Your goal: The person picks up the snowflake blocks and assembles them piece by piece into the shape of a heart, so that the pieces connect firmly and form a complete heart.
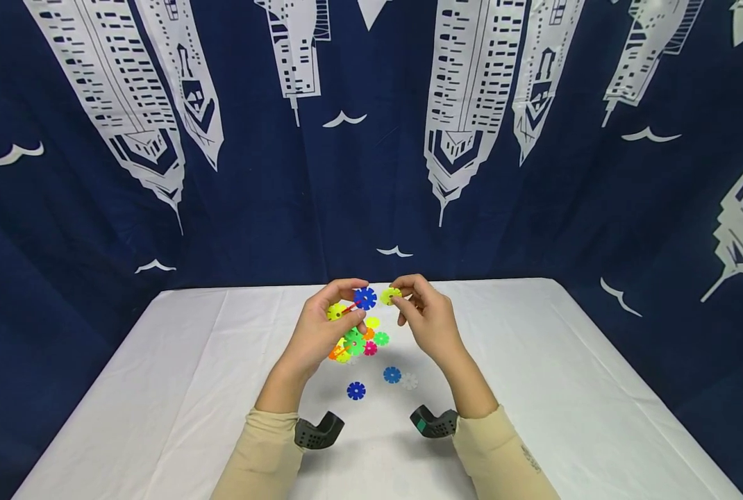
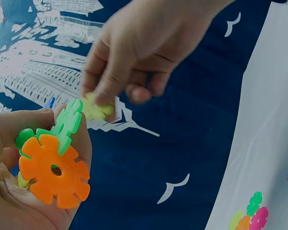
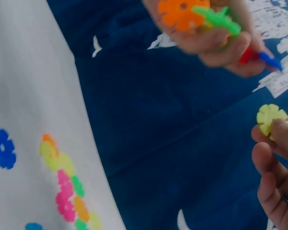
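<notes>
My left hand (image 1: 318, 326) holds several notched plastic discs joined together. In the head view a blue disc (image 1: 365, 298) tips this assembly, beside a thin red one and a yellow one (image 1: 335, 312). The left wrist view shows its orange disc (image 2: 67, 184) and green disc (image 2: 69, 125) close up. Between thumb and fingers, my right hand (image 1: 432, 319) pinches a loose yellow disc (image 3: 270, 117). That disc is just right of the blue one, with a small gap between them. Both hands are raised above the table's far half.
On the white table (image 1: 221, 389) lie more loose discs: a dark blue one (image 1: 355, 391), a lighter blue one (image 1: 392, 375), a whitish one (image 1: 410, 381), a pink one (image 1: 370, 348) and a green one (image 1: 381, 338). A dark blue printed curtain (image 1: 321, 194) hangs behind.
</notes>
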`<state>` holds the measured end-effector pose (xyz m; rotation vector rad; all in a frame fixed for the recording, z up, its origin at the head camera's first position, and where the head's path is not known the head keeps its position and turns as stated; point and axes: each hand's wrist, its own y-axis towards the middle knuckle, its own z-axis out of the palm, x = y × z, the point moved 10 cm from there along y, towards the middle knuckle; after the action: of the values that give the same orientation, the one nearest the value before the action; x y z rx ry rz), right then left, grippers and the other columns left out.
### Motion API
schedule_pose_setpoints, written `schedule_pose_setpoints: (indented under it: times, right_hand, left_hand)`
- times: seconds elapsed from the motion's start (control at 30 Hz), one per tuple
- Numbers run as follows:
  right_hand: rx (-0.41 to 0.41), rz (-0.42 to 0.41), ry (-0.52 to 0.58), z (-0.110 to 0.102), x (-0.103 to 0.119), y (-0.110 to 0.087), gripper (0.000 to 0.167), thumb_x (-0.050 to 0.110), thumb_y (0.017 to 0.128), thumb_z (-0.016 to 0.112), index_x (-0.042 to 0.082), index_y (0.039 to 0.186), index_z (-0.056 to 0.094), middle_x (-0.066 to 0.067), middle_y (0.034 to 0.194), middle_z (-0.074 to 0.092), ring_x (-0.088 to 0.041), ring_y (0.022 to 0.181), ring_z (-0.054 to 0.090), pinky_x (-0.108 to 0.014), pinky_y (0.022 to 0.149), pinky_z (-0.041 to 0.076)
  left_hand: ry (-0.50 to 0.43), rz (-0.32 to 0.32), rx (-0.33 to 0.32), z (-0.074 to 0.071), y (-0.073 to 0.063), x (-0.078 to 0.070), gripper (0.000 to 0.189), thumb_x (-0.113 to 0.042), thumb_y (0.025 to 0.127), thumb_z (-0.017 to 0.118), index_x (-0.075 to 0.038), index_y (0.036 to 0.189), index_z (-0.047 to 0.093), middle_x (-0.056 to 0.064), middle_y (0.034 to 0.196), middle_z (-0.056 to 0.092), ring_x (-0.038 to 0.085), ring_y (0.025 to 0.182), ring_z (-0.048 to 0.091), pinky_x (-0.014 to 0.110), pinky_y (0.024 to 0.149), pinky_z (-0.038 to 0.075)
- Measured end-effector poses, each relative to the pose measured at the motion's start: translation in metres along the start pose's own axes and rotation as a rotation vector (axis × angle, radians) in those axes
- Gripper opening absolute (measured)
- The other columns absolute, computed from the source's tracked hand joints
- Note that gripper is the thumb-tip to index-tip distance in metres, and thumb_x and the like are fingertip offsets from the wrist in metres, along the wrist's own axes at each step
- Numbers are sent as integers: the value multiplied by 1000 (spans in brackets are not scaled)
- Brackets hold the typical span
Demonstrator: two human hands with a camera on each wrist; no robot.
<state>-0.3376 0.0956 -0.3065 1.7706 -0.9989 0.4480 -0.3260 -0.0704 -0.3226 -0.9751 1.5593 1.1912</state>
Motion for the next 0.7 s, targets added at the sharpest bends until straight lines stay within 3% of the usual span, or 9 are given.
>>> schedule_pose_setpoints:
  times: [0.17,0.37,0.7]
  right_hand:
    - [-19,-41,83,-6,13,-1,11,2,97,61,6,107,60,-12,90,68,-15,56,60,-22,51,47]
    - [-6,-73,112,-8,23,-2,9,2,98,60,4,106,57,-12,90,70,-11,55,61,-22,54,50]
    - [-7,-132,85,-7,30,-3,9,0,95,63,5,102,65,-10,85,71,-17,56,60,-22,52,49]
  left_hand:
    - [-2,-6,1,0,0,2,39,-5,94,67,-21,130,62,12,115,55,21,72,69,24,72,59]
    - [-3,-19,12,2,0,5,39,-7,94,67,-22,130,62,12,115,56,22,71,70,24,74,59]
    - [10,-3,64,7,-1,3,41,-8,95,66,-19,134,63,13,116,59,23,74,70,21,70,58]
